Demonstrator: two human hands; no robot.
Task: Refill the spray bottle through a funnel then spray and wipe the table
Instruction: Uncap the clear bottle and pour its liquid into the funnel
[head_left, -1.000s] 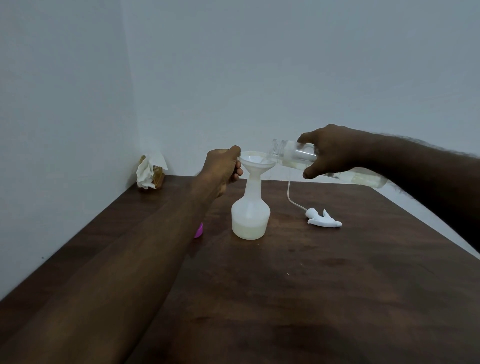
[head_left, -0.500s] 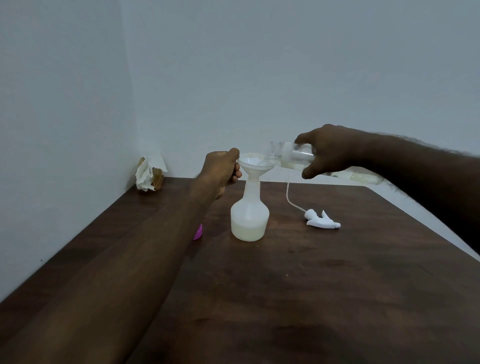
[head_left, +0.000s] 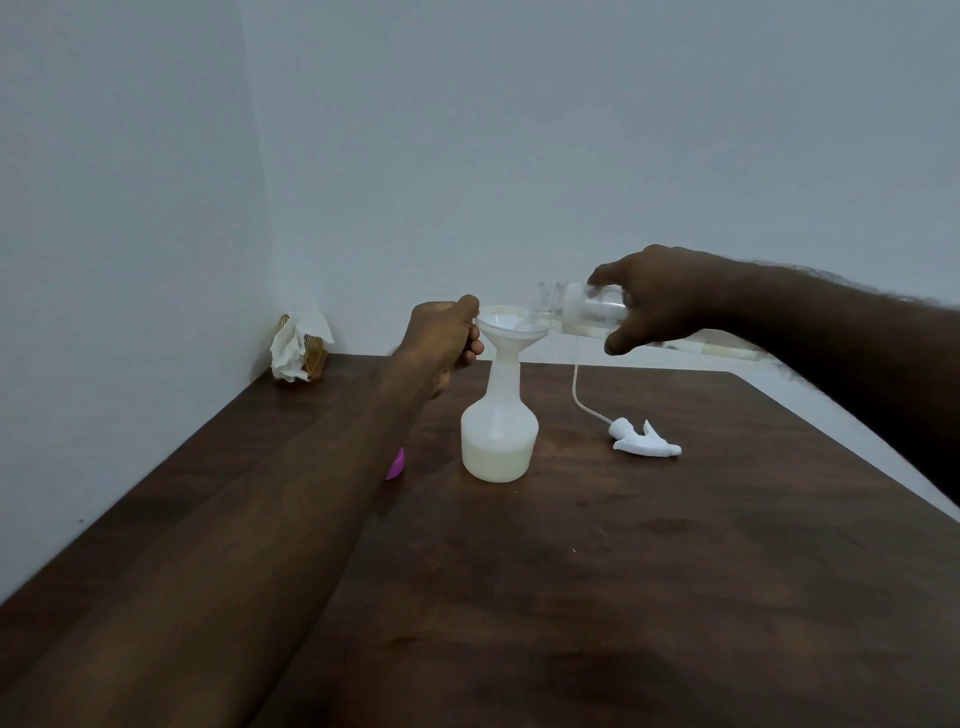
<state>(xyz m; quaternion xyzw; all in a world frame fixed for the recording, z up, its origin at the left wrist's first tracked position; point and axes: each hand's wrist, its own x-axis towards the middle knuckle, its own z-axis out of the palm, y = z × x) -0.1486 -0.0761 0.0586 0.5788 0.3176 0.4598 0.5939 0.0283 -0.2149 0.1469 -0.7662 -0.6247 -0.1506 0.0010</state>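
1. Spray bottle (head_left: 500, 431): white, translucent, upright near the middle of the dark wooden surface (head_left: 623, 571), its head off. Pale liquid fills the lower part of its round body.
2. Funnel (head_left: 511, 327): white, seated upright in the spray bottle's neck.
3. My left grip (head_left: 447, 332): pinching the funnel's left rim, thumb on top and fingers curled beneath.
4. My right grip (head_left: 660, 296): wrapped round a clear bottle (head_left: 576, 312), fingers over the top and thumb below.
5. The clear bottle is tipped almost level, its open mouth at the funnel's right rim. Pale liquid lies along its lower side; I cannot tell whether a stream is running.
6. Spray head (head_left: 647, 444): white, lying on its side on the surface to the right of the spray bottle, apart from it. Its thin tube (head_left: 576, 395) curves away toward the far edge.
7. Pink cap (head_left: 396, 465): on the surface left of the spray bottle, partly hidden behind my left forearm.
8. Tissue holder (head_left: 301, 348): in the far left corner against the wall, with crumpled white tissue in it.
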